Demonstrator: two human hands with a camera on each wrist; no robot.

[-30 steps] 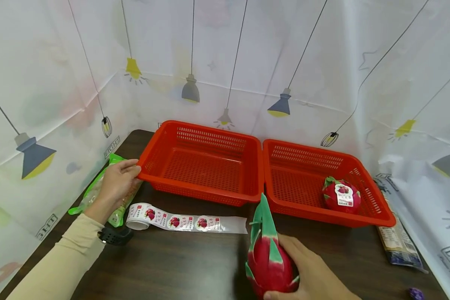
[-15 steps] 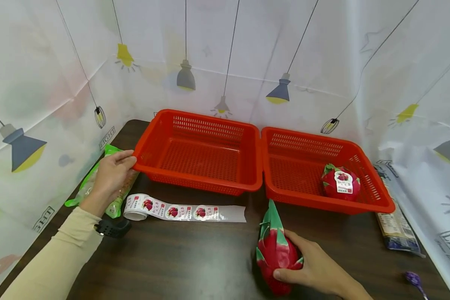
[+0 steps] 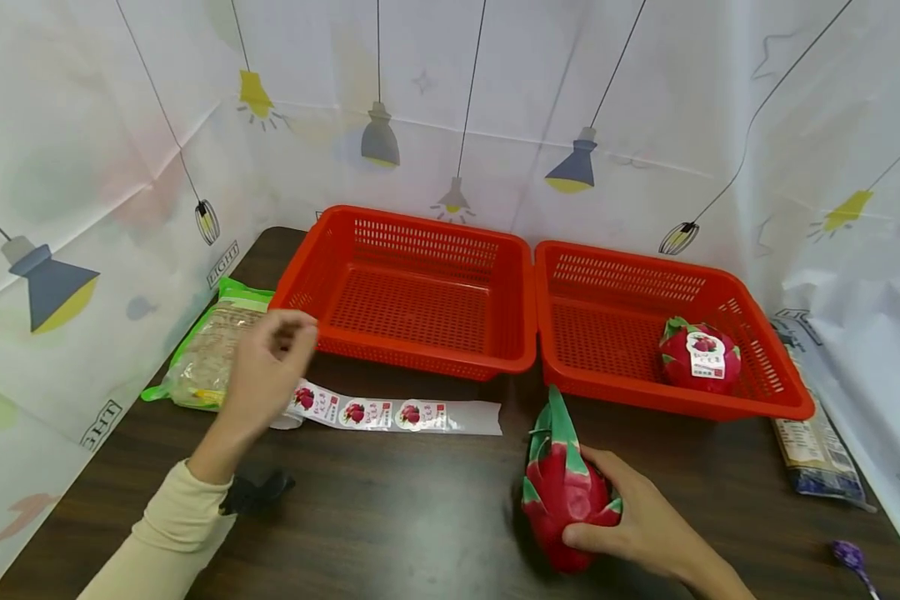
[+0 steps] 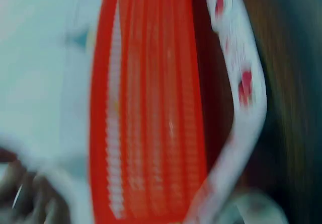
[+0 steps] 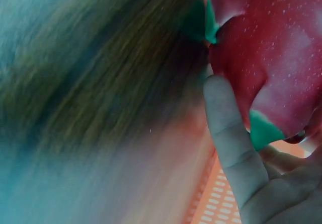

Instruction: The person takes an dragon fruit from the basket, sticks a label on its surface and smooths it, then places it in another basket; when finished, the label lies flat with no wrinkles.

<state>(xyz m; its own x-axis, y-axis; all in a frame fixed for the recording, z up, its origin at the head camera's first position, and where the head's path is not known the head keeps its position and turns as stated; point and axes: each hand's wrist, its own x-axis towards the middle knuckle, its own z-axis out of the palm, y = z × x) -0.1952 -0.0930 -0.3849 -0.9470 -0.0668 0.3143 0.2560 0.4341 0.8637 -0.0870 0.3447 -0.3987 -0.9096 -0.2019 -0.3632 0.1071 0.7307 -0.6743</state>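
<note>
My right hand (image 3: 630, 525) grips a red dragon fruit (image 3: 562, 500) with green scales, low over the near table. In the right wrist view the thumb (image 5: 229, 133) presses the dragon fruit (image 5: 287, 48). My left hand (image 3: 266, 367) is raised near the front left corner of a red plastic basket (image 3: 412, 362), fingers loosely curled, nothing visible in them. It partly hides a roll of dragon fruit stickers (image 3: 412, 415), whose strip stretches rightward along the table. The left wrist view is blurred, with the basket (image 4: 156, 103), the sticker strip (image 4: 246, 108) and fingers (image 4: 37, 199).
A second red basket (image 3: 667, 400) adjoins the first and holds a stickered dragon fruit (image 3: 701, 358). Behind my left hand lies a green-edged bag (image 3: 210, 358). At the right are a flat packet (image 3: 817, 450) and a purple-wrapped lollipop (image 3: 849, 554). Printed sheeting encloses the table.
My left hand has let go of the basket's left rim and moved right, toward the sticker roll. My right hand keeps hold of the dragon fruit. The head view has shifted.
</note>
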